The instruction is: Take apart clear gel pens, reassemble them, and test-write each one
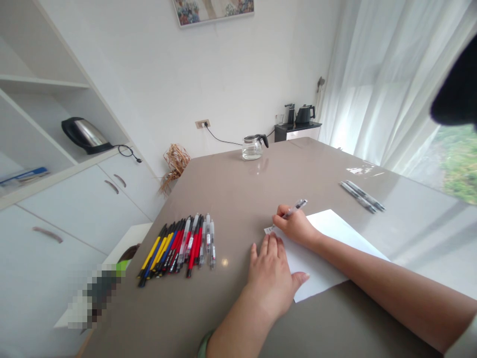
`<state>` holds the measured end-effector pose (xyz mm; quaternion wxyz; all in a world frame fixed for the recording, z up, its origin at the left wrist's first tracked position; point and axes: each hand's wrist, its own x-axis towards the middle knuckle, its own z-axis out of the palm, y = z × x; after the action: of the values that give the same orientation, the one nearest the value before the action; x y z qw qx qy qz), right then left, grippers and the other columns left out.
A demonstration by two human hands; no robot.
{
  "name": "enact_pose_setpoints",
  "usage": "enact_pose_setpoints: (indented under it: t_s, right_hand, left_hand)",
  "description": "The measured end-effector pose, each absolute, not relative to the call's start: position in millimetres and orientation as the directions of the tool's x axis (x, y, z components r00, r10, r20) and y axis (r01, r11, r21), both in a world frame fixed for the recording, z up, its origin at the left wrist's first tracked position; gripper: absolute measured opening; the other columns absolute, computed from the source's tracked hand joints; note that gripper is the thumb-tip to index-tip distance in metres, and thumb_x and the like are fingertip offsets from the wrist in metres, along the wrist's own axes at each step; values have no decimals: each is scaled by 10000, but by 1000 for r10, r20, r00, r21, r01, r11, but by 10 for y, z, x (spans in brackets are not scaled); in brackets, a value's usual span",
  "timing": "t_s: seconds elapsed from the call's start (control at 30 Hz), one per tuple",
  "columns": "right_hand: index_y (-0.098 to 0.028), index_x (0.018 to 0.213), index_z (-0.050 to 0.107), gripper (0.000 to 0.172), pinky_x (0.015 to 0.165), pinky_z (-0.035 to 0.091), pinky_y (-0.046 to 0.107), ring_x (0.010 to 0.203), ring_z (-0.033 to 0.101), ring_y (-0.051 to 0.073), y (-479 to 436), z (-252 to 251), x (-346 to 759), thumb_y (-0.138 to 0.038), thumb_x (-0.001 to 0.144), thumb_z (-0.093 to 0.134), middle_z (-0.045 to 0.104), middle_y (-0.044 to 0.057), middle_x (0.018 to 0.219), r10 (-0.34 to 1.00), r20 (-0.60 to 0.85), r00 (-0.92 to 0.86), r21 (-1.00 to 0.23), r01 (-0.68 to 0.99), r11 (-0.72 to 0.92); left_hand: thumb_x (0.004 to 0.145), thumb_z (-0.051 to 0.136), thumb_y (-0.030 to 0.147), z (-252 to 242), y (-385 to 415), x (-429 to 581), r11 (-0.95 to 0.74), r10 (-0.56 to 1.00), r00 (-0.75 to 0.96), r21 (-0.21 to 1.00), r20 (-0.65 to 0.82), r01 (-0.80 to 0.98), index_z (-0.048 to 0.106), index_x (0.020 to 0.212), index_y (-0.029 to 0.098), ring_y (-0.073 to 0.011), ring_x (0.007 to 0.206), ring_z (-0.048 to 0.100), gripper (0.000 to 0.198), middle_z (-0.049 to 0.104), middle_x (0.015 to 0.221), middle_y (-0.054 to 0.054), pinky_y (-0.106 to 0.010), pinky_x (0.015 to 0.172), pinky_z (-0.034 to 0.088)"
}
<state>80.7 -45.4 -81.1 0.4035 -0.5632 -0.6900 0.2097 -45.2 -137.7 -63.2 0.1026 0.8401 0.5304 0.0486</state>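
Observation:
My right hand (297, 227) is closed around a clear-barrelled pen (295, 208), its tip down at the far left corner of a white sheet of paper (335, 241) on the grey-brown table (238, 194). My left hand (271, 276) lies flat and open on the sheet's left edge, fingers stretched forward, just behind the right hand. A row of several pens (178, 247) with yellow, blue, red, black and clear barrels lies side by side on the table to the left of my hands.
Two or three dark pens (361, 196) lie at the right of the table. A glass pot (253, 147) stands at the far edge. White cabinets and shelves with a kettle (86, 134) line the left. A curtained window is on the right.

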Motion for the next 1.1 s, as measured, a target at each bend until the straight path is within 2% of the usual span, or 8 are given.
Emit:
enact_pose_setpoints:
  t_s: [1.1]
  right_hand:
    - [-175, 508, 393, 122, 457, 272, 203, 477, 335, 81, -470, -791, 796, -226, 612, 432, 382, -43, 470, 952, 303, -42, -748, 609, 265]
  left_hand:
    - [720, 134, 645, -641, -1381, -455, -421, 900, 435, 199, -31, 885, 156, 1304, 118, -229, 1256, 86, 787, 148, 1376, -109, -445, 995, 129]
